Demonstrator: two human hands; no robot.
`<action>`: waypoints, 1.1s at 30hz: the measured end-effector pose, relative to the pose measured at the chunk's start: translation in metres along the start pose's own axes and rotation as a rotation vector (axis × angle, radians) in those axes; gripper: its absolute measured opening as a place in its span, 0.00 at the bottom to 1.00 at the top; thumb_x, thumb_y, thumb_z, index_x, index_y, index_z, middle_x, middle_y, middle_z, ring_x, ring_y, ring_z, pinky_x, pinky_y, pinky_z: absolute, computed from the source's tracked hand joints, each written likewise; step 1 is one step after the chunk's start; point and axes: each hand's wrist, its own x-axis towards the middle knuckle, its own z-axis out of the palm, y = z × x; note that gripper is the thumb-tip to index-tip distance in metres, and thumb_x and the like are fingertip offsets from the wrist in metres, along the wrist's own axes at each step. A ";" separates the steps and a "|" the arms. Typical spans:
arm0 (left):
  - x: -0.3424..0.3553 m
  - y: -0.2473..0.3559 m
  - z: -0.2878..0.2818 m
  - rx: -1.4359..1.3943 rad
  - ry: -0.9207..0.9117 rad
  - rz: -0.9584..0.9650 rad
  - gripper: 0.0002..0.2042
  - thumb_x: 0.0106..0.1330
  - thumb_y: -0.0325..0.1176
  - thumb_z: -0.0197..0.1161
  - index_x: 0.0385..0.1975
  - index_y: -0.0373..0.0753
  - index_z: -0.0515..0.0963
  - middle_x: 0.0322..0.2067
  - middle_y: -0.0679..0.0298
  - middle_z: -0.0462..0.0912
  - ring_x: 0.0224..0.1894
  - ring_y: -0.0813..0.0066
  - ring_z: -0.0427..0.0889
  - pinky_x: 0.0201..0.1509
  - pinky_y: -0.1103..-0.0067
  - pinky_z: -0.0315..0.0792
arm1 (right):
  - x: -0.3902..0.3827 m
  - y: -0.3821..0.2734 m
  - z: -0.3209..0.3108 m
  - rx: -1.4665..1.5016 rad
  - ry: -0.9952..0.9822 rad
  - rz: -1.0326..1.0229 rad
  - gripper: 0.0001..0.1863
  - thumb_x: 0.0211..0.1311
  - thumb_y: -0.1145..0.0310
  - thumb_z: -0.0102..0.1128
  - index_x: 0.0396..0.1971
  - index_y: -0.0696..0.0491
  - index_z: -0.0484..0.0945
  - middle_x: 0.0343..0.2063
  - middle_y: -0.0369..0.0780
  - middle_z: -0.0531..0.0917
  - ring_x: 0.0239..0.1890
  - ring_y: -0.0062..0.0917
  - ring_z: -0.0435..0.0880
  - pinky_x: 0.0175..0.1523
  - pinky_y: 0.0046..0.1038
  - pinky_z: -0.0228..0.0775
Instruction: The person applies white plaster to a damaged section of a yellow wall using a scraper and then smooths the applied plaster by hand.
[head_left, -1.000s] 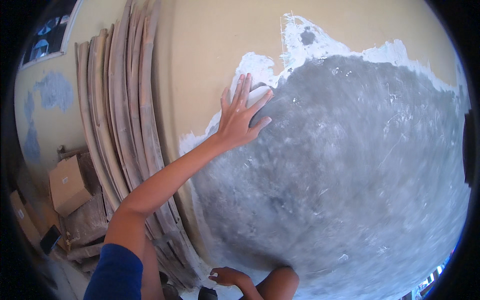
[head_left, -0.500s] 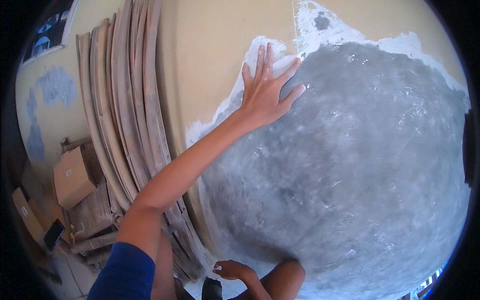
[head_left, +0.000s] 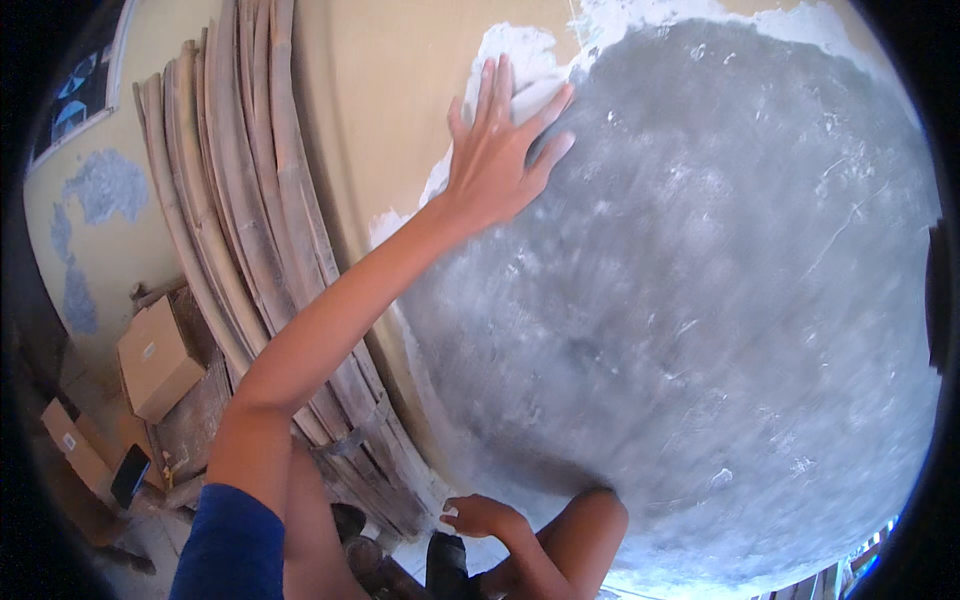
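Fingers (head_left: 501,90) spreading over a white pad (head_left: 536,97) on a patched wall (head_left: 400,80)

The left hand (head_left: 490,175) is lying flat over the pad, its fingers splaying wide and unclenched. The pad is showing between the index and middle fingers, sitting at the upper left edge of a big grey patch (head_left: 650,250), next to white filler (head_left: 515,42). The right hand (head_left: 480,515) is hanging low beside a bent knee (head_left: 592,530), its fingers curling; I cannot tell whether they are grasping anything.

Tall wooden poles (head_left: 240,170) are leaning just left of the patch, crowding that side, and the outstretched forearm (head_left: 340,310) is crossing in front of them and hiding their middle. Farther left, a cardboard box (head_left: 158,360) is resting near a dark flat device (head_left: 130,475). Above these, a window (head_left: 85,85) is showing at the upper left. The knee is blocking part of the wall's foot.
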 end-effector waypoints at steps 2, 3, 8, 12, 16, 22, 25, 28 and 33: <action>0.010 0.005 0.002 -0.004 0.049 -0.023 0.21 0.63 0.47 0.50 0.57 0.59 0.66 0.64 0.45 0.46 0.66 0.48 0.44 0.59 0.48 0.42 | 0.004 0.000 0.004 -0.015 -0.019 -0.017 0.22 0.62 0.51 0.44 0.49 0.51 0.70 0.39 0.49 0.78 0.45 0.44 0.75 0.50 0.37 0.66; 0.012 0.005 0.001 -0.040 0.069 -0.026 0.21 0.63 0.48 0.50 0.56 0.59 0.66 0.63 0.42 0.46 0.66 0.47 0.44 0.59 0.47 0.42 | 0.002 -0.001 0.005 -0.012 -0.026 -0.004 0.23 0.62 0.51 0.44 0.49 0.51 0.70 0.39 0.49 0.78 0.45 0.43 0.75 0.50 0.37 0.66; 0.028 0.021 -0.006 -0.051 0.061 -0.048 0.24 0.62 0.47 0.50 0.57 0.49 0.65 0.60 0.35 0.48 0.64 0.41 0.46 0.60 0.48 0.45 | -0.003 0.004 0.005 0.011 -0.022 0.060 0.22 0.62 0.51 0.44 0.49 0.51 0.70 0.40 0.49 0.78 0.46 0.43 0.75 0.50 0.37 0.66; 0.021 0.013 -0.003 -0.066 0.061 -0.025 0.24 0.61 0.47 0.51 0.58 0.50 0.65 0.60 0.36 0.48 0.64 0.41 0.46 0.59 0.49 0.45 | -0.004 0.001 0.000 0.028 -0.007 0.066 0.22 0.62 0.52 0.44 0.49 0.51 0.70 0.40 0.48 0.78 0.45 0.43 0.75 0.49 0.38 0.66; 0.007 0.005 -0.002 -0.064 0.029 0.034 0.24 0.61 0.46 0.51 0.58 0.51 0.64 0.61 0.37 0.48 0.64 0.43 0.47 0.60 0.49 0.44 | -0.005 -0.001 0.000 0.026 -0.007 0.070 0.22 0.61 0.52 0.45 0.49 0.51 0.70 0.40 0.48 0.78 0.45 0.43 0.75 0.49 0.37 0.66; -0.009 -0.011 0.006 -0.056 0.054 0.082 0.21 0.63 0.49 0.50 0.56 0.57 0.67 0.62 0.39 0.47 0.65 0.46 0.46 0.58 0.47 0.42 | -0.001 0.000 -0.002 0.011 -0.022 0.049 0.22 0.61 0.51 0.45 0.49 0.50 0.70 0.40 0.49 0.78 0.45 0.44 0.75 0.49 0.38 0.66; 0.000 -0.006 0.009 0.012 0.059 0.048 0.21 0.63 0.48 0.49 0.57 0.59 0.66 0.63 0.45 0.48 0.66 0.49 0.46 0.60 0.48 0.43 | -0.006 0.001 -0.005 0.022 0.014 0.056 0.22 0.61 0.51 0.45 0.49 0.50 0.70 0.40 0.50 0.78 0.46 0.44 0.74 0.50 0.38 0.65; 0.012 0.010 0.005 -0.015 0.057 -0.031 0.22 0.63 0.48 0.49 0.58 0.56 0.65 0.62 0.44 0.49 0.66 0.49 0.47 0.61 0.49 0.43 | -0.014 -0.002 -0.006 -0.002 0.017 0.059 0.20 0.62 0.53 0.44 0.49 0.49 0.70 0.41 0.49 0.78 0.47 0.40 0.75 0.50 0.36 0.66; 0.021 0.020 0.011 -0.078 0.033 -0.121 0.24 0.62 0.45 0.50 0.60 0.52 0.62 0.62 0.40 0.48 0.65 0.45 0.46 0.63 0.52 0.42 | -0.042 0.010 -0.038 0.751 -0.017 -0.547 0.27 0.66 0.53 0.40 0.59 0.53 0.57 0.46 0.46 0.74 0.47 0.31 0.74 0.50 0.30 0.65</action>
